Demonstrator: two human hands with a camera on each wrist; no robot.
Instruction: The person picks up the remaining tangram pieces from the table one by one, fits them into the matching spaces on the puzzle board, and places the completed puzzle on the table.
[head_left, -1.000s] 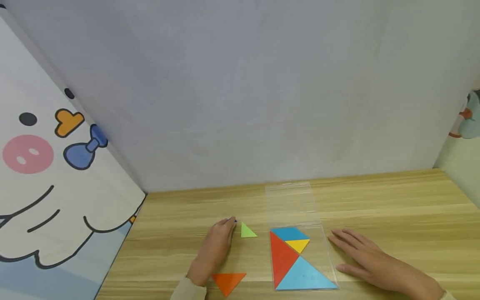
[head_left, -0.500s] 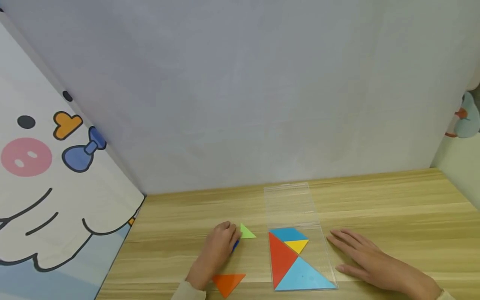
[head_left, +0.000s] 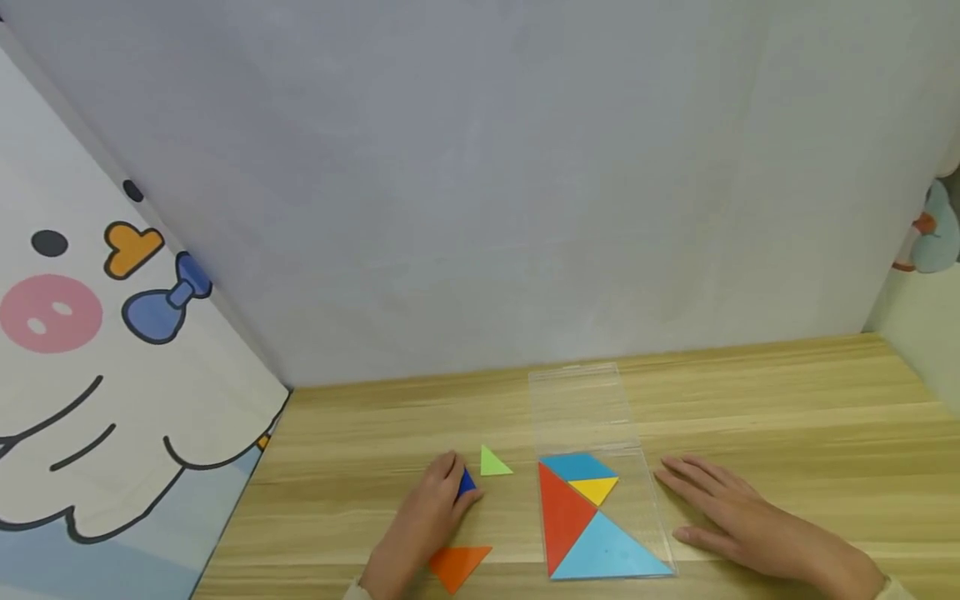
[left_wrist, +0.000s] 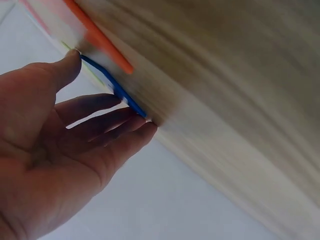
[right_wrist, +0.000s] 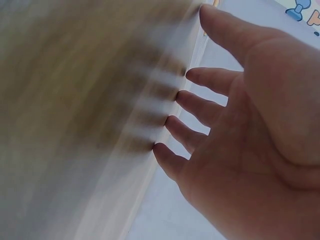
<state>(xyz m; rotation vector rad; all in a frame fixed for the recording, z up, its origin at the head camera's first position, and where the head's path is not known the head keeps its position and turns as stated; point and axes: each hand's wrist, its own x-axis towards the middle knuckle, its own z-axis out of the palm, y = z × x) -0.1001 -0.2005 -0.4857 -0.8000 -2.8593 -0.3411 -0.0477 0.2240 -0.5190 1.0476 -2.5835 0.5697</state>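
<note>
My left hand [head_left: 429, 507] holds a dark blue tangram piece [head_left: 467, 482] by its edges, low over the table. In the left wrist view the thumb is at one end of the blue piece [left_wrist: 107, 76] and the fingertips are at the other. Part of its outline is hidden under the hand. A light green triangle [head_left: 492, 463] lies just beyond it, and an orange triangle [head_left: 459, 567] lies nearer, partly covered by the wrist. My right hand [head_left: 738, 521] rests with spread fingertips on the table, right of a clear hinged case [head_left: 651, 500].
In the near half of the case lie a blue parallelogram [head_left: 577, 466], a yellow triangle [head_left: 596, 489], a red triangle [head_left: 562, 518] and a light blue triangle [head_left: 611, 552]. The transparent lid [head_left: 581, 408] lies folded back. A pale wall [head_left: 562, 208] stands behind the wooden table [head_left: 787, 400].
My left hand has drawn back slightly toward me with the dark blue piece, and more of that piece shows now. The right hand and the other pieces stay put.
</note>
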